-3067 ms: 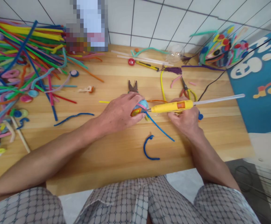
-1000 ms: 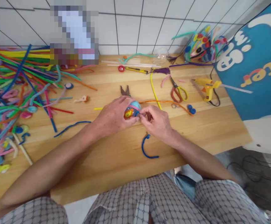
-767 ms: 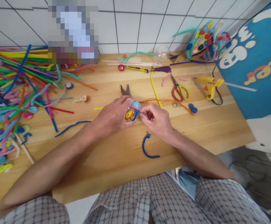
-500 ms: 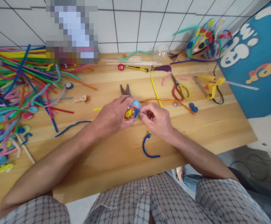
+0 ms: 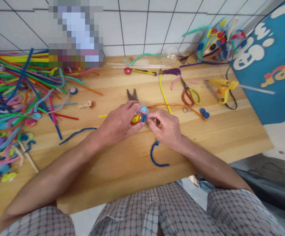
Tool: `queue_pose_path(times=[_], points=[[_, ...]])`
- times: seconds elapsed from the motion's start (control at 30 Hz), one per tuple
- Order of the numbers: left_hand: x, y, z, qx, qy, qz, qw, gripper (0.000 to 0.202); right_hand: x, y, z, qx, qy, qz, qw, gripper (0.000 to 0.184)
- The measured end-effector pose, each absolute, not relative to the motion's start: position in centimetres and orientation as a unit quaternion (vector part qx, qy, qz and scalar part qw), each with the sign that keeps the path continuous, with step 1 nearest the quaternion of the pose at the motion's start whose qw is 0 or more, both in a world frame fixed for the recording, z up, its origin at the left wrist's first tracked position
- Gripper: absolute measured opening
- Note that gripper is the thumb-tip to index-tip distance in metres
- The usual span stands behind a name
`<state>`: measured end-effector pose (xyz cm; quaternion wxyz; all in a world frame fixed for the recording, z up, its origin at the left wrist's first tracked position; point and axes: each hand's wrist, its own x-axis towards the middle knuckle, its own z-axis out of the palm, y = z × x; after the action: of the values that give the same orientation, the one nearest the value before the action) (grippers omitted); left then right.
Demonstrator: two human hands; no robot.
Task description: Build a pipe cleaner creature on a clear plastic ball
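My left hand (image 5: 119, 123) is wrapped round a small ball (image 5: 139, 115) covered in coiled pipe cleaners, light blue, pink, orange and yellow, at the middle of the wooden table (image 5: 123, 164). My right hand (image 5: 165, 126) pinches at the ball's right side with thumb and forefinger, where a dark blue pipe cleaner was being pressed on; the piece itself is hidden by the fingers. A curved dark blue pipe cleaner (image 5: 156, 157) lies just in front of my right wrist.
Pliers (image 5: 132, 94) lie behind the ball. Red-and-yellow scissors (image 5: 189, 93), a yellow glue gun (image 5: 222, 88) and its cord sit to the right. A big heap of pipe cleaners (image 5: 12, 95) fills the left. A utility knife (image 5: 142, 71) and a pipe-cleaner figure (image 5: 217, 41) stand at the back.
The glue gun that my right hand held against the ball 3 s ago now lies on the table at the right. My right hand has come to the ball and pinches at it.
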<state>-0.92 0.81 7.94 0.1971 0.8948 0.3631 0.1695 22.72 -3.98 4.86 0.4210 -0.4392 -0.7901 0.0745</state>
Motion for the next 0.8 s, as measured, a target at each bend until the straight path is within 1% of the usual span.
queue_pose_path(times=[0.37,0.8], points=[[-0.98,0.86,7.81,0.896,0.367,0.162,0.190,0.044,22.73,-4.32,4.87,-0.445,-0.806,-0.021,0.390,0.016],[-0.95,0.81,7.83,0.895,0.363,0.176,0.191,0.043,23.02,-4.61,4.79,-0.457,-0.821,-0.076,0.335,0.024]])
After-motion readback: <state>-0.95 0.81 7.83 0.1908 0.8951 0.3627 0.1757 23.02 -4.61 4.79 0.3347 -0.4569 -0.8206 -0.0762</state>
